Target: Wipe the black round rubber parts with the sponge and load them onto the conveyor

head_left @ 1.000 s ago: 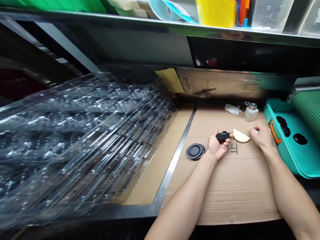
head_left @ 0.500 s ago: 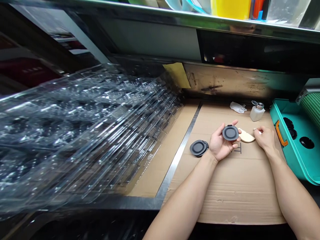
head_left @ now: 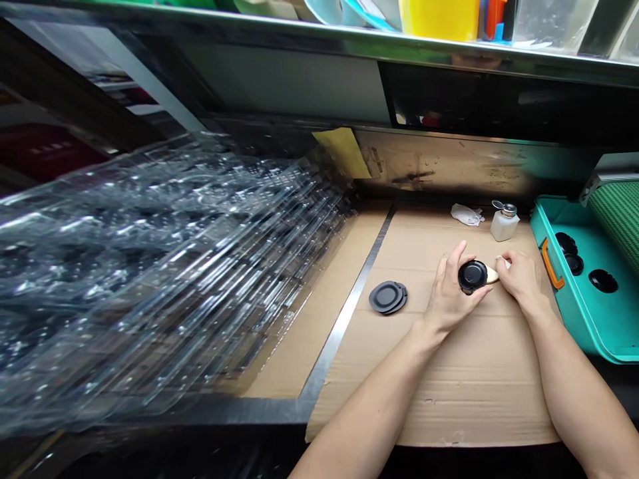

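Note:
My left hand grips a small round black part between thumb and fingers, just above the cardboard sheet. My right hand is curled beside it, fingertips pinching something small and white that I cannot name. A cream pad peeks out between the two hands. Another round dark grey part lies flat on the cardboard to the left of my left hand.
A tall stack of clear plastic blister trays slopes across the left. A small pump bottle and a crumpled white wipe sit at the back. A teal tray with black parts stands at right, under a steel shelf.
My left hand has turned the black part over and brought it right, up to the cream pad and my right hand. The part on the cardboard has stayed put.

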{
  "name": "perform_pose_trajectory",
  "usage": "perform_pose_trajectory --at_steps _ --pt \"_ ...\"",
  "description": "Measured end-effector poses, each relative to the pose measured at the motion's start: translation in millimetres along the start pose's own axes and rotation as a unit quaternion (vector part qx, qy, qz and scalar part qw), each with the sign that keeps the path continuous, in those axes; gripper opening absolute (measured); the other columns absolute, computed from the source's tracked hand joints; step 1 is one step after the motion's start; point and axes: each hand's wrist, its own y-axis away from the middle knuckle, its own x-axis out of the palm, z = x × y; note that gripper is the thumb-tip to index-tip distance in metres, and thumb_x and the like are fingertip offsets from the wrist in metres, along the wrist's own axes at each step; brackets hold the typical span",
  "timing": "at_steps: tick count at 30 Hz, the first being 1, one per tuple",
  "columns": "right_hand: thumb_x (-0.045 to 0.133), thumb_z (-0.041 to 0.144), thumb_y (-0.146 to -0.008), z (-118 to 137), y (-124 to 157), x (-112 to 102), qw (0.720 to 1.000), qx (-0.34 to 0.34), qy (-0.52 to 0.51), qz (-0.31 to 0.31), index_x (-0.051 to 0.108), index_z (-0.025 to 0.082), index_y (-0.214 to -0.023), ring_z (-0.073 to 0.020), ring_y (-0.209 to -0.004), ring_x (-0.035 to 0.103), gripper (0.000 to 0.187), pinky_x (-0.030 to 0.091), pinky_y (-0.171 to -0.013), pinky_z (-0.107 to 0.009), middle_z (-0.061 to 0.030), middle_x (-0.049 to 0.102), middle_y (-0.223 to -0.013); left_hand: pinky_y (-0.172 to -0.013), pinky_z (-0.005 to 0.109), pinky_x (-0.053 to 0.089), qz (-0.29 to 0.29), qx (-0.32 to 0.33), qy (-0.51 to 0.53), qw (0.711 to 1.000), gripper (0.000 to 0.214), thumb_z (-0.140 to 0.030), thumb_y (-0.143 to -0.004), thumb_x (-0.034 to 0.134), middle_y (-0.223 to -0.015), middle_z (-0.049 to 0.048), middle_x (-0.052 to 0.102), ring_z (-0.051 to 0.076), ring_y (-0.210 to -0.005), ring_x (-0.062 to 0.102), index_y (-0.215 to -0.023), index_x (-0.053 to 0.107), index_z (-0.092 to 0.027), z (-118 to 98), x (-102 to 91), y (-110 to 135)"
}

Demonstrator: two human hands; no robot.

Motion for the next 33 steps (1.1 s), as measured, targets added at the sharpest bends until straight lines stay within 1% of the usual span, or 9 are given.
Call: perform_pose_trajectory --at_steps 3,6,9,12,16,19,22,27,33 --pt "0.048 0.035 -0.094 10.0 7.5 -6.4 0.994 -0.104 0.028 -0.033 0.064 0.019 -0.127 -0.0291 -0.112 0.052 0.041 0.039 -0.089 -0.037 -0.0126 0.064 -0.124 -0.106 0.040 0.046 -0.021 -0.008 -0.029 0.999 0.104 -0.032 -0.073 0.085 -0.126 0.0092 0.066 0.023 -0.120 0.061 -0.154 0.021 -0.027 1.6 -1.6 -2.4" --pt "0.048 0.031 -0.094 19.0 14.6 -9.2 0.975 -0.220 0.021 0.034 0.061 0.024 -0.130 -0.0277 -0.113 0.050 0.039 0.036 -0.093 -0.039 -0.0087 0.062 -0.130 -0.106 0.039 0.047 -0.042 -0.041 -0.027 0.998 0.106 -0.033 -0.071 0.086 -0.124 0.0094 0.067 0.024 -0.121 0.061 -0.155 0.021 -0.026 3.2 -3.8 -5.3" --pt "0.052 0.029 -0.092 24.6 19.6 -8.9 0.957 -0.274 0.023 0.090 0.062 0.026 -0.124 -0.0271 -0.111 0.051 0.034 0.033 -0.091 -0.040 -0.0073 0.065 -0.126 -0.106 0.039 0.047 -0.056 -0.064 -0.021 0.996 0.107 -0.033 -0.070 0.086 -0.125 0.0101 0.066 0.024 -0.122 0.061 -0.155 0.022 -0.025 4.2 -4.6 -5.1" --pt "0.052 0.031 -0.093 25.7 21.6 -6.5 0.957 -0.276 0.031 0.089 0.062 0.025 -0.122 -0.0265 -0.108 0.052 0.031 0.031 -0.087 -0.038 -0.0082 0.066 -0.122 -0.105 0.038 0.047 -0.052 -0.069 -0.007 0.996 0.100 -0.035 -0.070 0.085 -0.126 0.0118 0.066 0.024 -0.122 0.061 -0.152 0.029 -0.022 3.6 -4.2 -3.9" --pt "0.051 0.033 -0.096 24.0 20.4 -1.5 0.971 -0.235 0.040 0.012 0.066 0.025 -0.119 -0.0264 -0.103 0.052 0.029 0.029 -0.085 -0.038 -0.0093 0.068 -0.113 -0.092 0.033 0.052 -0.031 -0.115 0.030 0.992 0.043 -0.045 -0.088 0.066 -0.114 0.0103 0.071 0.021 -0.104 0.068 -0.121 0.061 -0.019 2.2 -14.3 -16.2" --pt "0.053 0.031 -0.094 26.7 19.8 1.4 0.975 -0.207 0.022 -0.084 0.067 0.022 -0.118 -0.0272 -0.101 0.050 0.030 0.029 -0.085 -0.038 -0.0112 0.066 -0.116 -0.065 0.027 0.053 -0.043 -0.198 0.075 0.976 0.043 -0.056 -0.096 0.045 -0.079 0.0054 0.069 0.017 -0.072 0.068 -0.090 0.063 -0.017 3.6 -43.4 -36.7" --pt "0.053 0.033 -0.093 34.8 23.7 2.4 0.968 -0.209 -0.009 -0.140 0.066 0.021 -0.120 -0.0274 -0.101 0.049 0.032 0.028 -0.084 -0.038 -0.0125 0.065 -0.121 -0.045 0.023 0.042 -0.094 -0.253 0.040 0.962 0.045 -0.061 -0.093 0.046 -0.059 -0.0020 0.056 0.013 -0.048 0.054 -0.082 0.056 -0.019 6.5 -88.2 -46.4" --pt "0.054 0.032 -0.092 47.1 36.9 5.2 0.965 -0.240 -0.019 -0.103 0.068 0.021 -0.111 -0.0266 -0.099 0.048 0.026 0.027 -0.083 -0.038 -0.0122 0.066 -0.116 -0.051 0.023 0.041 -0.076 -0.280 -0.170 0.942 0.040 -0.059 -0.086 0.057 -0.065 -0.0013 0.060 0.014 -0.054 0.054 -0.081 0.055 -0.020 17.7 -146.4 -12.6" --pt "0.054 0.037 -0.095 47.5 36.1 15.6 0.964 -0.267 -0.022 0.000 0.069 0.021 -0.110 -0.0263 -0.103 0.051 0.027 0.031 -0.088 -0.039 -0.0120 0.067 -0.112 -0.068 0.030 0.046 0.011 -0.283 -0.327 0.902 0.038 -0.055 -0.093 0.042 -0.078 0.0056 0.067 0.021 -0.072 0.063 -0.082 0.056 -0.021 43.3 -141.7 24.9"
